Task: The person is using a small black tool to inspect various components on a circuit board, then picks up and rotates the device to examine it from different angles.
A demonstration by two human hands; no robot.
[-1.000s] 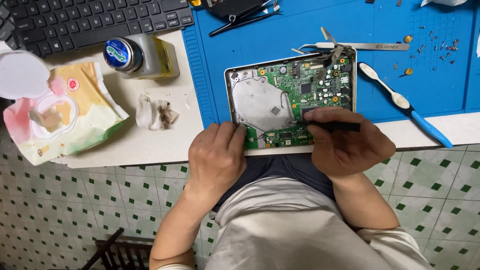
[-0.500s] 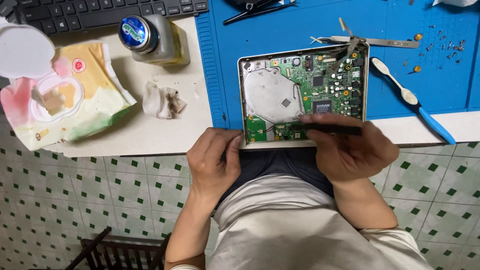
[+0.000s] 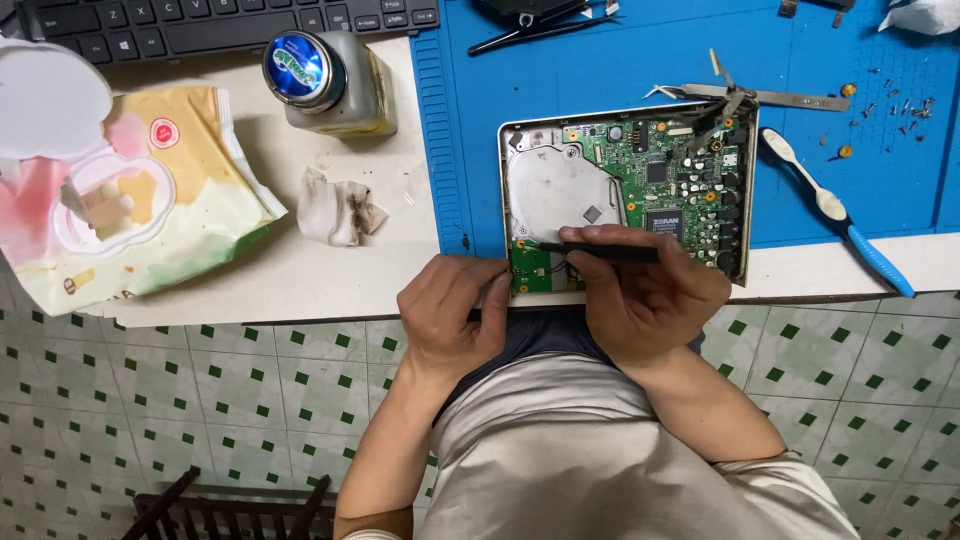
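- Right now the left hand (image 3: 455,315) is curling its fingers against the near left corner of the opened device (image 3: 628,195), bracing the metal frame where it is overhanging the table edge (image 3: 300,300).
- The right hand (image 3: 645,290) is closing around a slim black tool (image 3: 600,250), pinching it flat across the green circuit board (image 3: 680,180); its tip is pointing toward 9 o'clock, near the round silver drive cover (image 3: 560,190).
- The device is sitting at the near edge of the blue work mat (image 3: 600,70), its bottom rim reaching the lip of the table, so little room is remaining at 6 o'clock.
- At 3 o'clock a blue-and-white toothbrush (image 3: 835,210) is lying just beside the frame; at 12 o'clock metal tweezers (image 3: 750,97) are touching the top rim.
- Open mat is stretching at 11 o'clock of the device.
- At 9 o'clock a soiled wipe (image 3: 340,208) is lying apart on bare tabletop.
- Farther at 10 o'clock a capped glass bottle (image 3: 330,85) is holding pale liquid, and an opened wipes packet (image 3: 120,200) is showing a sheet in its mouth, lid flipped back.
- Small screws (image 3: 900,105) are lying scattered at 2 o'clock.
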